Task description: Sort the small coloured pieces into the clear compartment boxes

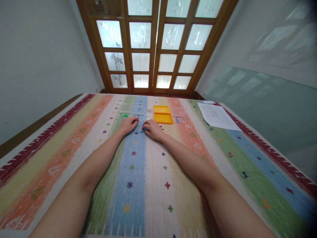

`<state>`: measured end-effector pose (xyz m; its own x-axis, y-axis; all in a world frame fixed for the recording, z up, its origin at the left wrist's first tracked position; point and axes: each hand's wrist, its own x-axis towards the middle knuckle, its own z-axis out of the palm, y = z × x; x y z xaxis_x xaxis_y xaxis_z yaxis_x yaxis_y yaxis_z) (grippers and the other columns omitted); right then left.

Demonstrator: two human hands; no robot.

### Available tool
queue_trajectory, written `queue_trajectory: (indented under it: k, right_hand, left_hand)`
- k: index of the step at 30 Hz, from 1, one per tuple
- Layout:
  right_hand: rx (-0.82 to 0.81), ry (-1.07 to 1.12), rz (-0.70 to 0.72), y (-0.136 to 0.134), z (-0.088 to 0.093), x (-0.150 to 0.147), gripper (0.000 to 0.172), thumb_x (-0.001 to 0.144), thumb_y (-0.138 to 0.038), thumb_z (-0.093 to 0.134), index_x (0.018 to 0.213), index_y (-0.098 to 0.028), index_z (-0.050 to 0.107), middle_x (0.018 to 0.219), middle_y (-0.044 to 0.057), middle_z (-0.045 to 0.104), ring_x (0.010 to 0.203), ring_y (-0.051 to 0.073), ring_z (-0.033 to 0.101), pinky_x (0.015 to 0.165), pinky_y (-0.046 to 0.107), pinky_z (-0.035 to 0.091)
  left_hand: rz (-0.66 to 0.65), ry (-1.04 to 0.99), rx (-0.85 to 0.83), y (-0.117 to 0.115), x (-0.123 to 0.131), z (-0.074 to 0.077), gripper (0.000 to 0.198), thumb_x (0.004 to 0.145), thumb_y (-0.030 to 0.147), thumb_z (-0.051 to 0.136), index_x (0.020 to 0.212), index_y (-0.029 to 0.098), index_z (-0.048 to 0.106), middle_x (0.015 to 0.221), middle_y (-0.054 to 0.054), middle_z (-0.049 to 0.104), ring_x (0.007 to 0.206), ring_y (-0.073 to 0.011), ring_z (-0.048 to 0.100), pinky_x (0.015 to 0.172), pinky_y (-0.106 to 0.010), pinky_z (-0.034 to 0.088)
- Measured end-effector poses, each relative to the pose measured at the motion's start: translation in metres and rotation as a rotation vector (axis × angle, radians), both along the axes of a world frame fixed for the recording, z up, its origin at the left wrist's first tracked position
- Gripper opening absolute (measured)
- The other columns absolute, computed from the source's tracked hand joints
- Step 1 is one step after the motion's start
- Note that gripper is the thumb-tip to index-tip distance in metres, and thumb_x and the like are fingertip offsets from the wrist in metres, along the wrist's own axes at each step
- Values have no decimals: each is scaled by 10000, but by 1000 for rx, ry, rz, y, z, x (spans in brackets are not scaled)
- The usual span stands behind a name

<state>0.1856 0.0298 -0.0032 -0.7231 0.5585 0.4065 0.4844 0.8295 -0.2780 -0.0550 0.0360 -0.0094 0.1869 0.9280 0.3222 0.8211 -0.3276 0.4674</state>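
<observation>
Over the far middle of the striped cloth, my left hand (129,125) has its fingers curled together beside the clear boxes; what they hold, if anything, is too small to tell. My right hand (153,130) rests on the cloth with bent fingers over small blue and yellow pieces (143,131). Green pieces (123,116) lie in a clear box at the left. Just beyond my right hand is an open yellow box (163,118) with two halves. Blue pieces (177,120) lie in another clear box to its right.
The striped, patterned cloth (133,165) covers the table. White paper sheets (218,115) lie at the far right. Behind the table's far edge stand wooden doors with glass panes (140,33), and walls rise on both sides.
</observation>
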Motion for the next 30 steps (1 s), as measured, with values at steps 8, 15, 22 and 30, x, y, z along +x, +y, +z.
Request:
queue_trajectory:
  k: [8, 15, 22, 30]
  right_hand:
    - [3, 51, 21, 1, 1, -2, 134, 989, -189, 638, 1055, -227, 748, 1147, 89, 697, 1133, 260, 562, 1007, 400, 424]
    - [-48, 164, -35, 6, 2, -1, 169, 1021, -208, 578, 1074, -216, 738, 1038, 80, 733, 1022, 239, 603, 952, 372, 438]
    - [-33, 385, -270, 43, 11, 40, 170, 930, -199, 575, 987, -196, 735, 989, 79, 740, 931, 231, 640, 878, 353, 471]
    - [-13, 600, -764, 87, 3, 117, 263, 916, -305, 521, 991, -172, 735, 912, 88, 735, 814, 223, 628, 784, 332, 455]
  left_hand:
    - [1, 4, 5, 0, 1, 0, 282, 955, 287, 522, 1073, 215, 768, 952, -60, 773, 855, -228, 669, 822, -338, 488]
    - [2, -3, -15, -2, 2, 4, 279, 957, 274, 528, 1078, 214, 772, 982, -63, 776, 882, -235, 672, 843, -341, 495]
    - [10, -2, -8, -3, 2, 4, 274, 951, 269, 539, 1075, 210, 776, 950, -58, 773, 858, -234, 671, 830, -340, 490]
    - [5, 4, -20, -2, 2, 4, 284, 959, 283, 532, 1083, 214, 778, 944, -59, 771, 866, -237, 671, 838, -341, 488]
